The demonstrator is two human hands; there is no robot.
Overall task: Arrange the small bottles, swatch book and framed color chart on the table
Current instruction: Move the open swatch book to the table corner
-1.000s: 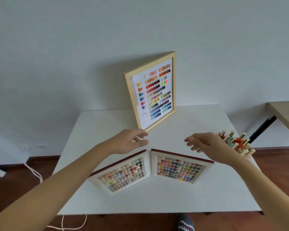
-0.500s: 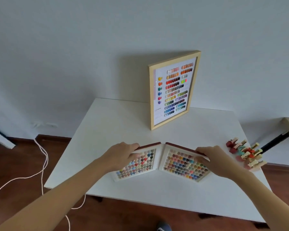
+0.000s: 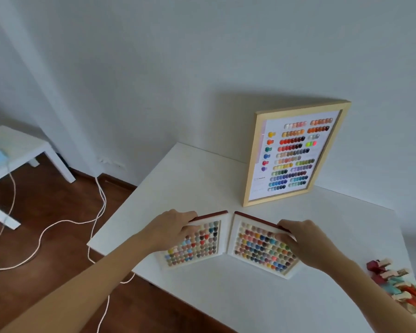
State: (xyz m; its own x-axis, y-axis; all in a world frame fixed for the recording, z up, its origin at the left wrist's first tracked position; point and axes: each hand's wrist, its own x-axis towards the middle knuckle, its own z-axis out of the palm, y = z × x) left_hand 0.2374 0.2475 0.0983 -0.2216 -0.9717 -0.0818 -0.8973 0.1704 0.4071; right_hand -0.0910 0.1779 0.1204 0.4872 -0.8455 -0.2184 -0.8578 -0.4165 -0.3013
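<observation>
The swatch book (image 3: 228, 243) stands open in a V on the white table (image 3: 250, 299), its two white pages full of coloured dots and its cover dark red. My left hand (image 3: 171, 230) grips the top outer edge of the left page. My right hand (image 3: 300, 241) grips the top outer edge of the right page. Behind the book, the wood-framed color chart (image 3: 296, 152) leans upright against the wall. A cluster of small bottles (image 3: 404, 284) with pale caps lies at the table's right edge, partly cut off by the frame.
A white cord (image 3: 65, 222) trails over the wooden floor left of the table. A second white table (image 3: 15, 150) with a light blue object stands at far left. The wall runs close behind the chart.
My hands came down from above the book onto its two pages and took hold of them. My head turned left, so the table and chart now sit further right in view.
</observation>
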